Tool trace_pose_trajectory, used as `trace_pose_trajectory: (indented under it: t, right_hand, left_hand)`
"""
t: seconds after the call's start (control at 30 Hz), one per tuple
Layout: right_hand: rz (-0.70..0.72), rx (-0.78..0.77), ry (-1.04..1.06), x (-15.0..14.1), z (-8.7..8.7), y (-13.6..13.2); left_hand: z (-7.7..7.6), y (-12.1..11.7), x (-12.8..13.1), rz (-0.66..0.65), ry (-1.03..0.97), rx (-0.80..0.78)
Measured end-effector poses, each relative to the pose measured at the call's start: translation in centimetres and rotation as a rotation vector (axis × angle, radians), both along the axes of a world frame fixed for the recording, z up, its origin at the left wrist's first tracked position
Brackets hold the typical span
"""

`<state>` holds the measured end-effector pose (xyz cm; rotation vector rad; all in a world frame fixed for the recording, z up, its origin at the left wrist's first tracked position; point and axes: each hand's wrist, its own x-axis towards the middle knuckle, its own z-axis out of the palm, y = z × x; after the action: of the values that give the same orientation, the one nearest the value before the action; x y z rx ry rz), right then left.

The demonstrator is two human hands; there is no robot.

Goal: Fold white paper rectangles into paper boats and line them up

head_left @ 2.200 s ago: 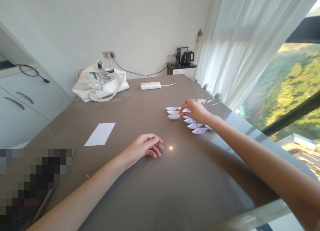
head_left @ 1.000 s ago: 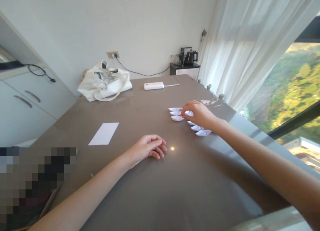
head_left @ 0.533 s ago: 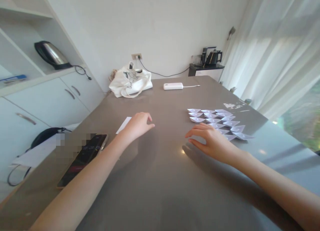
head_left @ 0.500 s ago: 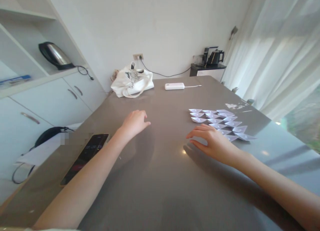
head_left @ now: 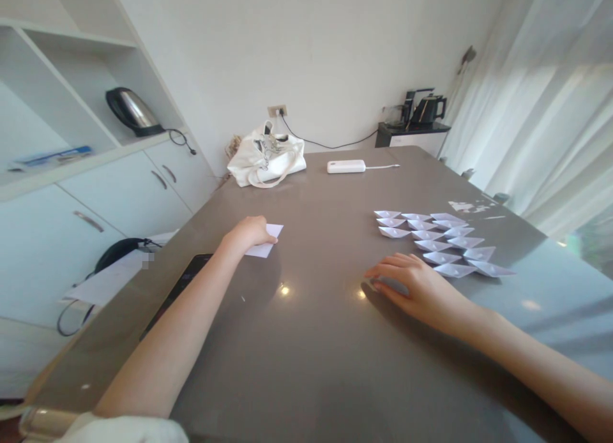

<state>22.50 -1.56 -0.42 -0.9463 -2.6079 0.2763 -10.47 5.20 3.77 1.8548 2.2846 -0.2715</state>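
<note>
My left hand (head_left: 248, 232) reaches out over a flat white sheet of paper (head_left: 266, 244) on the grey table (head_left: 311, 341); its fingers curl down onto the sheet's near edge. My right hand (head_left: 416, 287) rests palm down on the table with fingers stretched out and holds nothing. Just beyond it lie several small folded white paper boats (head_left: 440, 240) in rows. The nearest boat is a short way from my right fingertips.
A dark phone (head_left: 184, 278) lies near the table's left edge under my left forearm. A white handbag (head_left: 267, 161) and a white power bank (head_left: 345, 166) with a cable sit at the far end. Cabinets and a kettle (head_left: 132, 111) stand on the left, curtains on the right.
My right hand left the paper boats and came back to rest flat on the table. My left hand moved forward and left onto the white sheet. The view swung left.
</note>
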Motion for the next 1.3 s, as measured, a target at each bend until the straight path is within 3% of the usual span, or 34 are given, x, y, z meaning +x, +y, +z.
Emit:
trace_pose_trajectory:
  t: [0.57, 1.07, 1.3]
  right_hand:
    - [0.011, -0.055, -0.023, -0.1, -0.4, 0.0]
    - [-0.001, -0.066, -0.027, -0.1, -0.4, 0.0]
    - [0.000, -0.073, -0.031, 0.0, -0.3, 0.1]
  left_hand:
    - [1.0, -0.1, -0.4, 0.023, -0.076, -0.005]
    - [2.2, -0.4, -0.4, -0.015, 0.014, 0.051]
    - [1.9, -2.5, 4.1, -0.183, -0.052, 0.028]
